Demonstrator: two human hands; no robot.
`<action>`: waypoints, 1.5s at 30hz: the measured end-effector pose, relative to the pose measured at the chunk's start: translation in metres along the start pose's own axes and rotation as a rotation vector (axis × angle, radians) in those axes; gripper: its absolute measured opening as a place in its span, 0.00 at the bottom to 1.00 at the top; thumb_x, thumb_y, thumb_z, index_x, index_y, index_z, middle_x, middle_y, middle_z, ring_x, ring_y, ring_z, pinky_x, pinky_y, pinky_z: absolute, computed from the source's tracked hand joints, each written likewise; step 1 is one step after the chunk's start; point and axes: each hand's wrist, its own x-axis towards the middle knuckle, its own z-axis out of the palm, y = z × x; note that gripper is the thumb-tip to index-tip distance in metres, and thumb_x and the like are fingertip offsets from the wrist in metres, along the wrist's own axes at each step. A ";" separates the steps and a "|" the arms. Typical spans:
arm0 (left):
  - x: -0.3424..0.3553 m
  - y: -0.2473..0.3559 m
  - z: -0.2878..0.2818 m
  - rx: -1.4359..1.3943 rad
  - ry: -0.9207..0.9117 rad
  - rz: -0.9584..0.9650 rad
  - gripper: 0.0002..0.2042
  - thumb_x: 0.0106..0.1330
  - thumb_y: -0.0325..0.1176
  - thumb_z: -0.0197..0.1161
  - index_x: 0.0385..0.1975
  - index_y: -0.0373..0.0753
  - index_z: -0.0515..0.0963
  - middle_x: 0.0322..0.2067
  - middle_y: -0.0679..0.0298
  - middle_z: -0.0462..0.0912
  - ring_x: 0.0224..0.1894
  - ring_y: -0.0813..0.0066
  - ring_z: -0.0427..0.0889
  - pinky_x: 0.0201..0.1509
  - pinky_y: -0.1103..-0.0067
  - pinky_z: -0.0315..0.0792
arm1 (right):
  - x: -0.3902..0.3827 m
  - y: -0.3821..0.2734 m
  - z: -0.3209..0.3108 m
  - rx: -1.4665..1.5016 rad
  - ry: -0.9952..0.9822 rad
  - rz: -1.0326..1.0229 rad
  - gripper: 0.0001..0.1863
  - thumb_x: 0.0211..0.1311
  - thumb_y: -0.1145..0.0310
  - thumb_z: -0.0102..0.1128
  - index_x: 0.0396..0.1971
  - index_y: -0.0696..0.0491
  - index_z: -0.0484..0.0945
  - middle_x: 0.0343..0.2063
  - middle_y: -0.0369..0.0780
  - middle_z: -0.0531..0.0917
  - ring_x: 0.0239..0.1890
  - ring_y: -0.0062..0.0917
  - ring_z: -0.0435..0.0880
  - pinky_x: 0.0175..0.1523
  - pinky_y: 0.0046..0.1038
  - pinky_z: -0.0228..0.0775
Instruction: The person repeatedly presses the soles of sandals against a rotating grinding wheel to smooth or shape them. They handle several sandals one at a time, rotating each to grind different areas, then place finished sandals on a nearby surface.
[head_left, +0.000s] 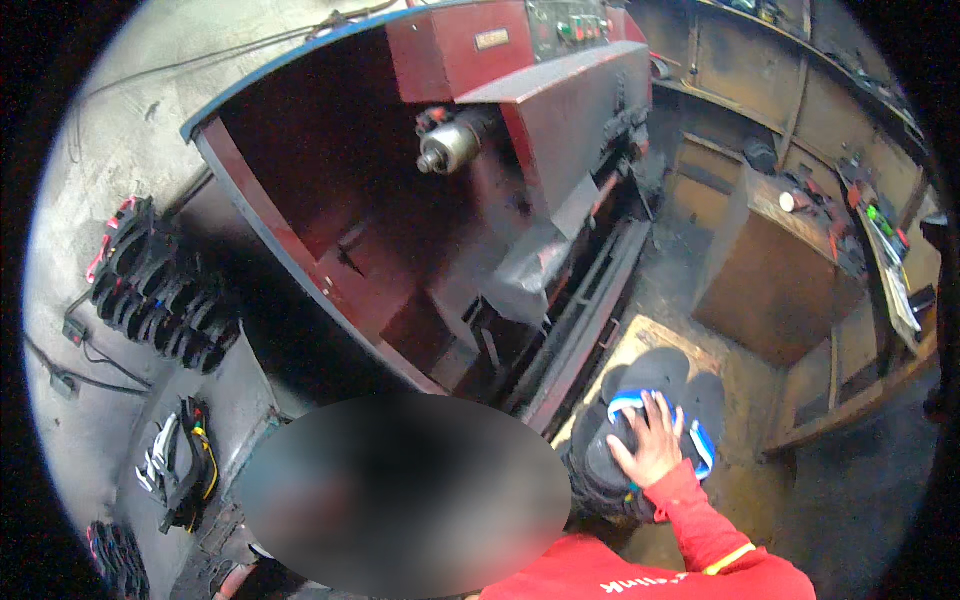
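And here's the right hand [655, 445], right of centre in the lower half of the frame, fingers fanned apart and thumb angled off to the left, lying back-up over a cluster of black sandals [655, 372]. Blue-and-white straps [703, 450] peek out beside those fingers, one near the fingertips, another just right of the knuckles. The sandals sit at lower right of centre, overlapping, with a pale wooden board [645, 335] showing beyond them. A red sleeve [700, 525] runs from the wrist down to the lower edge, a yellow stripe crossing it. The left hand? A big blurred oval covers the lower centre (it hides plenty), so I can't tell whether its fingers are spread or pinching anything. Up top, a dark red machine [580, 130] fills the middle, a shiny metal spindle [455, 143] jutting from it toward the left. Over at the left, rows of dark curved pieces [165, 290] line up against the pale wall [150, 110], and a brown box [765, 270] stands at right, small items crowding its top.
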 end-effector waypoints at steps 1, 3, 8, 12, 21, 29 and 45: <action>0.005 0.016 0.002 0.000 0.004 0.015 0.17 0.71 0.50 0.55 0.36 0.41 0.78 0.32 0.59 0.82 0.36 0.58 0.82 0.38 0.62 0.74 | 0.001 0.001 0.001 -0.008 -0.028 0.013 0.31 0.56 0.46 0.67 0.56 0.46 0.77 0.67 0.51 0.67 0.72 0.51 0.59 0.70 0.69 0.44; 0.015 0.042 0.006 0.002 0.007 0.032 0.17 0.71 0.50 0.55 0.36 0.41 0.78 0.32 0.58 0.82 0.37 0.58 0.82 0.38 0.63 0.74 | 0.003 0.001 0.000 -0.015 -0.024 0.011 0.32 0.56 0.46 0.67 0.57 0.46 0.77 0.67 0.52 0.66 0.72 0.52 0.59 0.70 0.69 0.42; 0.036 0.073 0.016 0.016 0.008 0.042 0.17 0.71 0.51 0.55 0.38 0.41 0.78 0.34 0.58 0.82 0.38 0.58 0.81 0.40 0.63 0.73 | 0.004 0.001 -0.006 0.011 -0.093 -0.004 0.34 0.56 0.43 0.67 0.59 0.46 0.77 0.66 0.53 0.66 0.72 0.54 0.57 0.70 0.71 0.39; 0.050 0.086 0.018 0.008 0.010 0.039 0.18 0.71 0.51 0.55 0.39 0.41 0.78 0.35 0.58 0.82 0.39 0.58 0.81 0.41 0.63 0.73 | 0.014 0.010 -0.009 0.117 -0.107 0.002 0.26 0.57 0.44 0.68 0.50 0.46 0.83 0.60 0.51 0.74 0.68 0.51 0.64 0.69 0.70 0.43; 0.066 0.101 0.028 0.004 -0.021 0.042 0.19 0.71 0.52 0.55 0.42 0.41 0.77 0.38 0.57 0.82 0.42 0.58 0.81 0.44 0.64 0.72 | 0.033 0.020 0.005 0.160 0.090 -0.117 0.19 0.53 0.53 0.72 0.38 0.51 0.84 0.50 0.50 0.79 0.59 0.48 0.71 0.66 0.57 0.56; 0.064 0.099 0.032 -0.001 -0.043 0.046 0.21 0.71 0.54 0.55 0.45 0.40 0.76 0.40 0.56 0.81 0.44 0.58 0.80 0.47 0.64 0.72 | 0.031 0.019 0.001 0.192 0.091 -0.103 0.17 0.53 0.56 0.72 0.37 0.50 0.84 0.50 0.49 0.78 0.58 0.49 0.72 0.66 0.55 0.57; 0.016 0.038 0.003 -0.081 -0.099 0.082 0.24 0.70 0.56 0.55 0.50 0.40 0.75 0.45 0.54 0.81 0.48 0.59 0.79 0.52 0.65 0.71 | 0.027 0.008 0.006 0.129 0.071 -0.081 0.16 0.58 0.56 0.69 0.39 0.51 0.82 0.52 0.50 0.79 0.61 0.49 0.72 0.67 0.49 0.61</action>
